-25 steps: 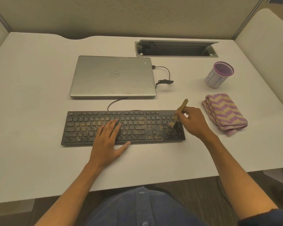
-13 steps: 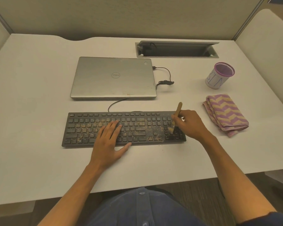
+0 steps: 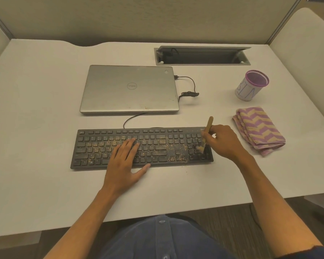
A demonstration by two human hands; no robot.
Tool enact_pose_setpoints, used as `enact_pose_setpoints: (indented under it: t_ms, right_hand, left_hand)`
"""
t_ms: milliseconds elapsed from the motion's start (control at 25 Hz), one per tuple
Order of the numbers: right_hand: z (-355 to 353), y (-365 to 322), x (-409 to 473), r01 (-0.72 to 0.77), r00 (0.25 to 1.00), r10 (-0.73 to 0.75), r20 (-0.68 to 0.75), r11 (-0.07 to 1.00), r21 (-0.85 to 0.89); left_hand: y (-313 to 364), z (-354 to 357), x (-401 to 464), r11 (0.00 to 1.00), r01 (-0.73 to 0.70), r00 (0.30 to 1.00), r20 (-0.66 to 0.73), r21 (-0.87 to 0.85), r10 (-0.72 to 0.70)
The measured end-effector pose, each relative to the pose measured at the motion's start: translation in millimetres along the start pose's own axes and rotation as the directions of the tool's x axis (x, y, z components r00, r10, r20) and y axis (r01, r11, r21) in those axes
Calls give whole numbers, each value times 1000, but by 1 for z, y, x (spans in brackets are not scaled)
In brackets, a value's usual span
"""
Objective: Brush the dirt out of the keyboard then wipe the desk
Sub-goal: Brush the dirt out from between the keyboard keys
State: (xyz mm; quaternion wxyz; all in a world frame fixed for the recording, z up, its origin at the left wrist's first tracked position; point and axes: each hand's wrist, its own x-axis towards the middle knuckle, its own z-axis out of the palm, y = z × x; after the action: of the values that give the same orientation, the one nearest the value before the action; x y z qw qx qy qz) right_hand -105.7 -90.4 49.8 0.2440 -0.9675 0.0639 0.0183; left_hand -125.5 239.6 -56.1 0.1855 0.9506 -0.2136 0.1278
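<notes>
Brush on the numpad, left hand flat on the keys.

Nearest: left hand point(image 3: 124, 166) lies flat with fingers straight across the middle of the black keyboard point(image 3: 101, 146), thumb off its front edge on the white desk point(image 3: 36, 165), holding nothing. Right hand point(image 3: 223, 142) pinches a wooden-handled brush point(image 3: 208, 129), handle tilted up and away, bristles touching the numpad at the keyboard's right end. Tan dirt point(image 3: 168, 145) is spread over the left and centre keys; a few specks lie on the desk just in front. Folded purple-and-tan zigzag cloth point(image 3: 260, 130) sits right of the keyboard. Behind: closed silver laptop point(image 3: 129, 88), cable point(image 3: 189, 86) plugged in, purple-rimmed cup point(image 3: 251, 86), then open cable tray point(image 3: 202, 56).
</notes>
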Motion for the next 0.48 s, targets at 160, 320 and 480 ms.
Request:
enact_pose_setpoints:
  t_ms: [160, 320, 480]
  right_hand:
    - [-2, -3, -1, -7, 999, 6, -42, 1000, -19]
    - [-4, -8, -1, 5, 1000, -6, -10, 998, -59]
    - [-4, -12, -4, 17, 998, -10, 68, 995, -99]
  left_hand:
    - [1, 0, 1, 1000, 3, 1000, 7, 0, -3]
    - [1, 0, 0, 1000, 3, 1000, 9, 1, -3]
    - [0, 0, 0, 1000, 6, 1000, 7, -1, -6]
